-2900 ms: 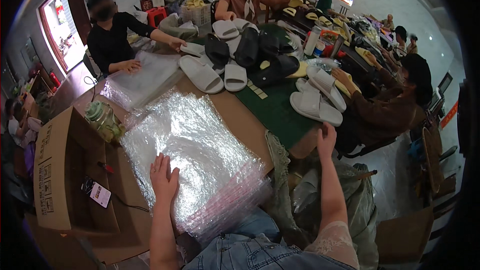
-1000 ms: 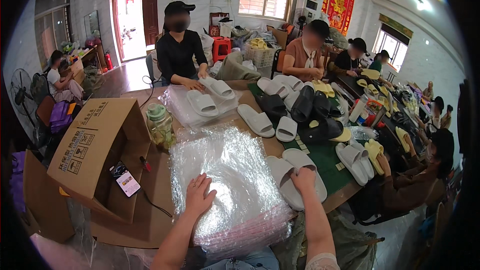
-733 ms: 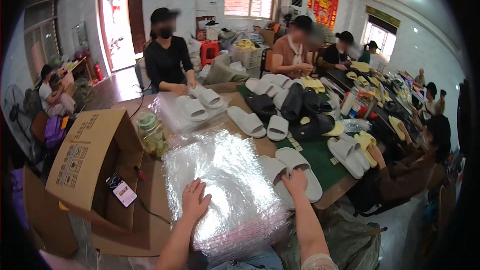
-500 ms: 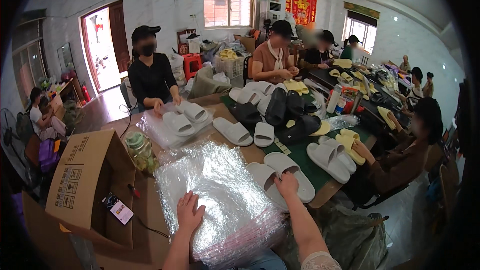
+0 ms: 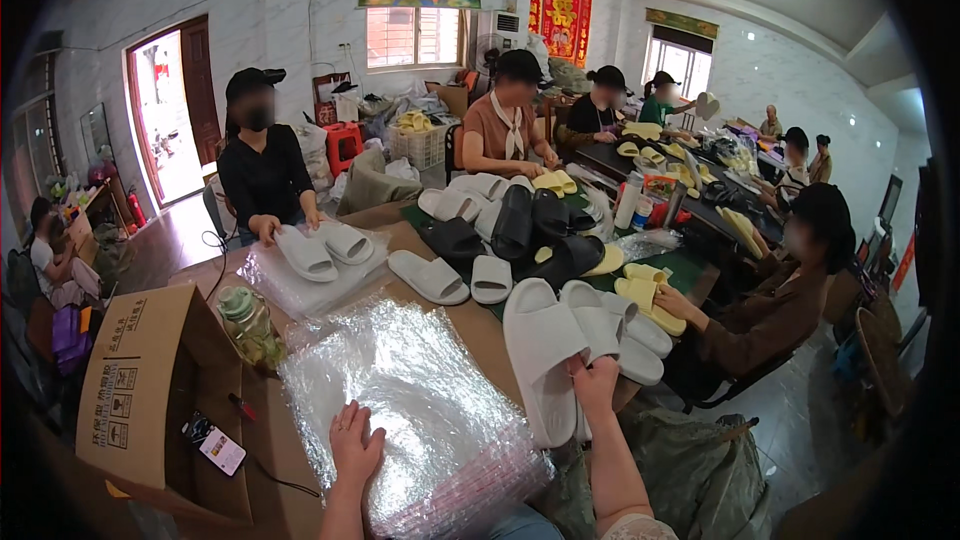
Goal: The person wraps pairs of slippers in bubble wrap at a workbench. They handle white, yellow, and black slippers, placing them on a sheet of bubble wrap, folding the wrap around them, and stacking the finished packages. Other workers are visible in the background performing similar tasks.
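Observation:
My right hand (image 5: 597,385) is closed on a pair of light grey slide slippers (image 5: 535,330). The pair is raised above the table edge with its soles tilted, one slipper partly covering the other. Spread flat, my left hand (image 5: 355,443) rests on a stack of shiny clear plastic bags (image 5: 440,380) with pinkish edges. Just beyond the held pair, another light grey pair (image 5: 645,345) is partly hidden. Past the bags lie a light grey slide (image 5: 430,277) and a pile of black slides (image 5: 512,223).
An open cardboard box (image 5: 135,385), a phone (image 5: 215,447) and a green-lidded jar (image 5: 250,325) stand left. Across the table a co-worker (image 5: 262,165) handles grey slides (image 5: 305,252) on plastic bags. At right another co-worker (image 5: 770,300) holds yellow slides (image 5: 650,295).
My right hand has lifted the grey slippers off the table and tipped them more upright. My left hand stays flat on the bags. The co-worker opposite has shifted their grey slides slightly.

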### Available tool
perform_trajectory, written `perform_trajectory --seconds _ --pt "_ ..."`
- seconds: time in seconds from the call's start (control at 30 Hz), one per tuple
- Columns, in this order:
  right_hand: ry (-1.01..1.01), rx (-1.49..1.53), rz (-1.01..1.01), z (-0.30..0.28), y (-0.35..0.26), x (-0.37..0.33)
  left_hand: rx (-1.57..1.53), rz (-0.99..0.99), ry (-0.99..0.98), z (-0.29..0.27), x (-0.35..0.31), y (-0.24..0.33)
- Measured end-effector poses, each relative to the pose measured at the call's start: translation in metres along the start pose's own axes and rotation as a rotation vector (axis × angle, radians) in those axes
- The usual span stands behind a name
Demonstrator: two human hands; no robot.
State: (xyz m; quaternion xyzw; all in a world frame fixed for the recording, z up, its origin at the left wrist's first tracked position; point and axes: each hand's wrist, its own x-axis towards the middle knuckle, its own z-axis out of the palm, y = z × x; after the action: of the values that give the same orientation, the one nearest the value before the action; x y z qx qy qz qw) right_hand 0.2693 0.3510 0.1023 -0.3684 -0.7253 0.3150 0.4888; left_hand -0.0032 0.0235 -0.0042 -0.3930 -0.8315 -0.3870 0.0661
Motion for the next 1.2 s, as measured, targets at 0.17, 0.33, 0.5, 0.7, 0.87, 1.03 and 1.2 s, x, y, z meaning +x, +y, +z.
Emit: perform_trajectory --seconds 0.17,0.33,0.5,0.7,0.87,1.03,1.2 --pt "-0.167 0.090 -0.216 0.026 -0.045 -0.038 0.018 0.016 0.000 0.001 -0.001 -0.002" --pt "-0.556 -0.100 -0.238 0.066 -0.083 -0.071 0.038 0.013 -0.034 -0.002 0.003 0.001" --pt "-0.599 -0.369 -0.295 0.123 -0.038 -0.088 0.021 0.003 -0.010 0.003 0.002 -0.003" --pt "-0.591 -0.507 -0.174 0.140 -0.020 -0.100 0.022 -0.003 -0.005 0.002 0.000 -0.002" --pt "-0.537 -0.487 -0.151 0.143 -0.009 -0.104 0.008 -0.025 -0.019 -0.004 0.003 0.008" --pt "-0.518 -0.472 -0.096 0.143 -0.012 -0.107 0.001 -0.014 -0.007 -0.004 0.003 0.008" --pt "-0.544 -0.499 -0.117 0.144 -0.009 -0.104 0.023 -0.025 -0.008 -0.003 0.002 0.006"
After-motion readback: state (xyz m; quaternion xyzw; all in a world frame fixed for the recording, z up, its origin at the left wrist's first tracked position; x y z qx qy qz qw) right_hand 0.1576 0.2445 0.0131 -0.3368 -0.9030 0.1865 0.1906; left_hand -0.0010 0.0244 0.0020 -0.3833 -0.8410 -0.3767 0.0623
